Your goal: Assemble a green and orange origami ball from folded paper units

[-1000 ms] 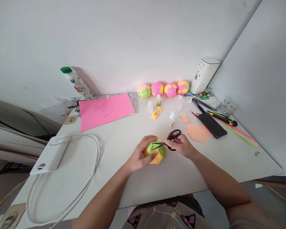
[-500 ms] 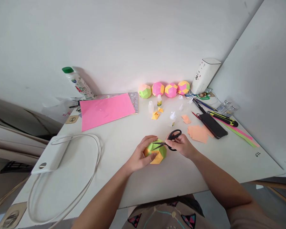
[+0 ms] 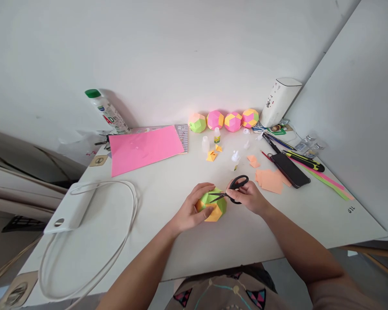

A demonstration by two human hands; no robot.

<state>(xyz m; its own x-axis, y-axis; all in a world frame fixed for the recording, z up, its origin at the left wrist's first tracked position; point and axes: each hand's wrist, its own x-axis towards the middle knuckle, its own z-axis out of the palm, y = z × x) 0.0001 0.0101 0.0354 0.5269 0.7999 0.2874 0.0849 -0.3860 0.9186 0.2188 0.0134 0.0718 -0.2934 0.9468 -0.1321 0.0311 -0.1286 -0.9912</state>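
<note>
My left hand (image 3: 194,209) is wrapped round the left side of a green and orange folded-paper ball (image 3: 217,212), thumb across its front, on the white table. In my right hand (image 3: 245,197) is a pair of black-handled scissors (image 3: 237,183), the blades apart and pointing left over the ball's green top. Whether the tips touch the paper I cannot tell. Beyond the hands stand a small white-nozzled glue bottle (image 3: 235,160) and folded orange paper pieces (image 3: 211,156). Peach paper squares (image 3: 270,181) lie right of my right hand.
Several finished paper balls (image 3: 215,120) line the wall. A pink sheet (image 3: 145,150) lies at left, near a white bottle (image 3: 108,113) and a white power strip (image 3: 71,209) with a looped cable. A phone (image 3: 291,170) and yellow-black cutter (image 3: 304,161) lie at right.
The view has shifted very slightly, so everything sits a little further right. Both hands, the ball and the scissors keep the same pose.
</note>
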